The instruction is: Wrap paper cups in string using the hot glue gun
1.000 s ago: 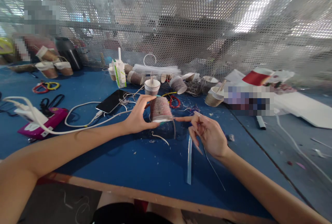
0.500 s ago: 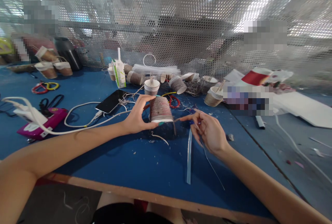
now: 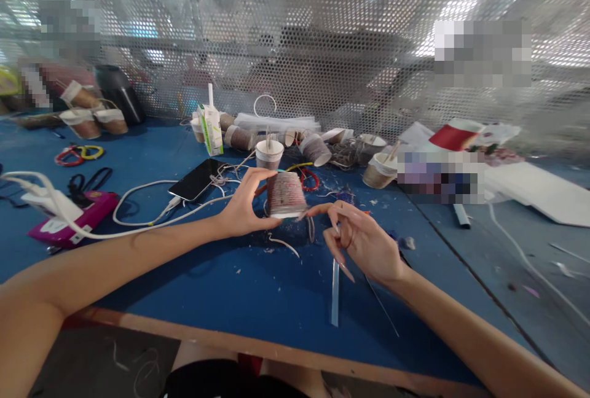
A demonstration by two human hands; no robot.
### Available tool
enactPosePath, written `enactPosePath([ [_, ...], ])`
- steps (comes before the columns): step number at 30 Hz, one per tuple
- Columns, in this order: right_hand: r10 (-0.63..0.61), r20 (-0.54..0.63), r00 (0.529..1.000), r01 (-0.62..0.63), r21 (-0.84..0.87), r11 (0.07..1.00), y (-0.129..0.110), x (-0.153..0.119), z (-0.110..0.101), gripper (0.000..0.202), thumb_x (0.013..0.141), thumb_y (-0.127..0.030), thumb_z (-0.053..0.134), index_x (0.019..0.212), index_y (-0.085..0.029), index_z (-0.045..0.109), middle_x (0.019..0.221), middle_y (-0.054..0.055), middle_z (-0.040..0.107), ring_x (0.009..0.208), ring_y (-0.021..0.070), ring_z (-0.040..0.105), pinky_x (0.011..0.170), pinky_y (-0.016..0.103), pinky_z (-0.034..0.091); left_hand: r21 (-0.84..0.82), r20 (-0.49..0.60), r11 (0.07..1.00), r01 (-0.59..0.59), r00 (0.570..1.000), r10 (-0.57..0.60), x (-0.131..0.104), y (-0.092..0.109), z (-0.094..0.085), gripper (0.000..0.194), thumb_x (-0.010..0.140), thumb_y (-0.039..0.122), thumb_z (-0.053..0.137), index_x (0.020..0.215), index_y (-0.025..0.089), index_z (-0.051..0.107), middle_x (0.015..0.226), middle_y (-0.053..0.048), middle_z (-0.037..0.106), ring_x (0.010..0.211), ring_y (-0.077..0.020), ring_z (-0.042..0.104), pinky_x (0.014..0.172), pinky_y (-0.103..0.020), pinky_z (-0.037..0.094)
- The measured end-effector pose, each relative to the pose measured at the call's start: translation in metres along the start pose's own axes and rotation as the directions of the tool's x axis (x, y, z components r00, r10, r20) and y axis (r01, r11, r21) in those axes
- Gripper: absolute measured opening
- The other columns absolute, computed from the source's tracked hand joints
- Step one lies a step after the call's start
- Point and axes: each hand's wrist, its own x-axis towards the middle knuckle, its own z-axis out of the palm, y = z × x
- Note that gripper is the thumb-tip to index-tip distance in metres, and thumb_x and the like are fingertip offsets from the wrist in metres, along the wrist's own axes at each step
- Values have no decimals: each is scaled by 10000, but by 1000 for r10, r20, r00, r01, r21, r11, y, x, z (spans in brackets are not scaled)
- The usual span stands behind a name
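My left hand (image 3: 244, 201) grips a paper cup wrapped in brownish-red cord (image 3: 286, 196), thumb at its white rim and fingers at its base. The cup is upside down, just above the blue table. A short loose cord end (image 3: 311, 230) hangs at its lower right. My right hand (image 3: 364, 235) has its index finger stretched to the cup's lower right edge, at the cord; the other fingers are partly bent and apart. Below that hand lie a clear glue stick-like strip (image 3: 335, 293) and a thin dark rod or wire (image 3: 382, 307).
Behind the cup stand a white cup (image 3: 270, 153), several cord-wrapped cups and a drink carton (image 3: 211, 129). Left are a phone (image 3: 196, 178), white cables, a purple power strip (image 3: 94, 221) and scissors (image 3: 79, 153). A perforated screen (image 3: 299, 48) borders the back.
My right hand has moved slightly left and down, bringing its index finger to the cup's lower edge and the cord. My left hand and the cup have barely moved.
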Motion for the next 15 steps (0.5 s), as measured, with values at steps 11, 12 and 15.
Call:
enactPosePath([
  [11, -78, -365, 928, 7, -192, 981, 9, 7, -13, 276, 853, -437, 551, 728, -215, 447, 647, -11, 643, 276, 70, 430, 237, 207, 318, 5, -13, 999, -43, 999, 43, -2, -2, -2, 753, 688, 402, 797, 1323, 254, 419, 1278, -118, 419, 1233, -284, 479, 994, -478, 531],
  [12, -131, -347, 929, 52, -230, 972, 9, 5, -13, 265, 853, -435, 560, 745, -213, 465, 622, -18, 630, 286, 74, 439, 250, 207, 330, 36, -16, 998, -61, 998, 61, -1, -2, -2, 755, 684, 388, 802, 1320, 251, 420, 1268, -116, 431, 1226, -284, 483, 1005, -488, 520],
  [15, -221, -180, 959, 165, -284, 944, 9, -3, -8, 252, 879, -430, 552, 784, -204, 498, 781, 34, 695, 336, 77, 483, 290, 227, 366, 122, -17, 987, -108, 994, 111, 1, -3, -2, 745, 675, 344, 808, 1310, 243, 431, 1239, -112, 466, 1202, -286, 496, 1021, -513, 498],
])
